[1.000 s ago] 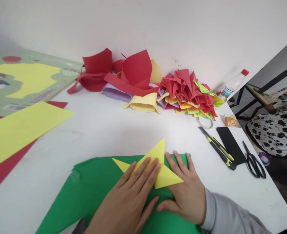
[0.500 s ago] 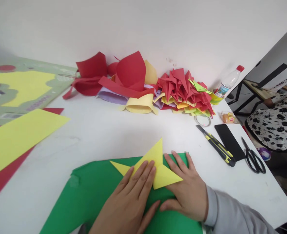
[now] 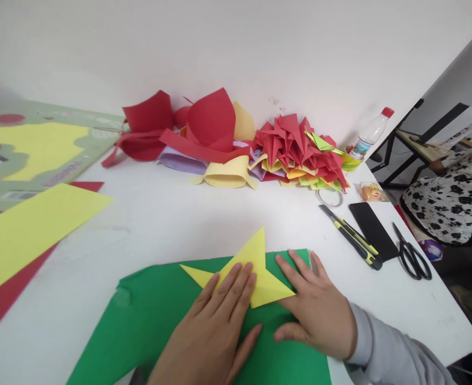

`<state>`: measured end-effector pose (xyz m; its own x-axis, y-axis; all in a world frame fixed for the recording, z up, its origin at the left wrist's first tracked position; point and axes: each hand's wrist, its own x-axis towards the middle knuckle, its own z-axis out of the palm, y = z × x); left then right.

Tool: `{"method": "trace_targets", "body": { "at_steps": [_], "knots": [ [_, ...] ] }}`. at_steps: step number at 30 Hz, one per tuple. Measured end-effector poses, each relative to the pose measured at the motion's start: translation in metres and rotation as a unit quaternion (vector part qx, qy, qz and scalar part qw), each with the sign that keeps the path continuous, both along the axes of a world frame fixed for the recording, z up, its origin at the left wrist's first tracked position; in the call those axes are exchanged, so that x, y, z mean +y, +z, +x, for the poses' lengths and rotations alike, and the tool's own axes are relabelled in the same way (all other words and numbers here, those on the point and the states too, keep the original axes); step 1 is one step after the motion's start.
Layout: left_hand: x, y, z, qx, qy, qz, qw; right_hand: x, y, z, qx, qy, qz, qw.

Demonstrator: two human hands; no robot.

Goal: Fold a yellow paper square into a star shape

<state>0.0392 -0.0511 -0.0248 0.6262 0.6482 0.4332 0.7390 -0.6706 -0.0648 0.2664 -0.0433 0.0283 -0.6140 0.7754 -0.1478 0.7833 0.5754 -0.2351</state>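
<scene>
A folded yellow paper star (image 3: 271, 286) lies on a sheet of green paper (image 3: 155, 299) at the front of the table. Over the star's left and middle part, my left hand (image 3: 215, 315) rests flat with its fingers stretched out, hiding some of the folds. My right hand (image 3: 311, 305) lies spread on the right side of the green sheet, beside the star's right point, its fingers apart and nothing held. A dark object at the bottom edge, left of my left wrist, is mostly cut off.
Yellow paper (image 3: 39, 230) and red paper (image 3: 19, 283) lie at left. Along the wall are red paper shapes (image 3: 211, 120) and folded red pieces (image 3: 287, 139). At right are a bottle (image 3: 370, 136), tape roll (image 3: 329, 198), utility knife (image 3: 351, 238), black case (image 3: 374, 231), scissors (image 3: 413, 256) and a seated person (image 3: 452, 198).
My right hand has slid a little to the right, away from the star. My left hand stays on the star. The camera view has shifted slightly.
</scene>
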Motion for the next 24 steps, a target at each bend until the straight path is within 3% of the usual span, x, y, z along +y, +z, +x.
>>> {"method": "trace_targets", "body": {
  "at_steps": [3,6,10,12,20,24],
  "knots": [
    [0.0,0.0,0.001,-0.011,0.001,0.004,1.0,0.005,0.008,0.006,0.044,-0.048,0.033,0.997],
    [0.0,0.0,0.003,-0.011,0.004,0.016,1.0,0.004,0.012,0.003,0.096,-0.136,0.143,0.976],
    [0.001,0.001,0.005,-0.009,0.006,0.033,0.999,-0.005,0.0,-0.016,0.058,0.002,0.122,0.991],
    [0.001,0.001,0.005,-0.011,0.005,0.03,0.999,-0.008,-0.009,-0.024,0.033,0.04,0.124,0.991],
    [0.004,0.003,0.002,-0.021,-0.009,0.022,0.999,-0.017,-0.028,-0.032,0.018,0.03,0.205,0.978],
    [0.003,0.001,0.001,-0.04,-0.008,0.02,0.999,-0.02,-0.027,-0.026,0.066,-0.02,0.212,0.975]
  ]
}}
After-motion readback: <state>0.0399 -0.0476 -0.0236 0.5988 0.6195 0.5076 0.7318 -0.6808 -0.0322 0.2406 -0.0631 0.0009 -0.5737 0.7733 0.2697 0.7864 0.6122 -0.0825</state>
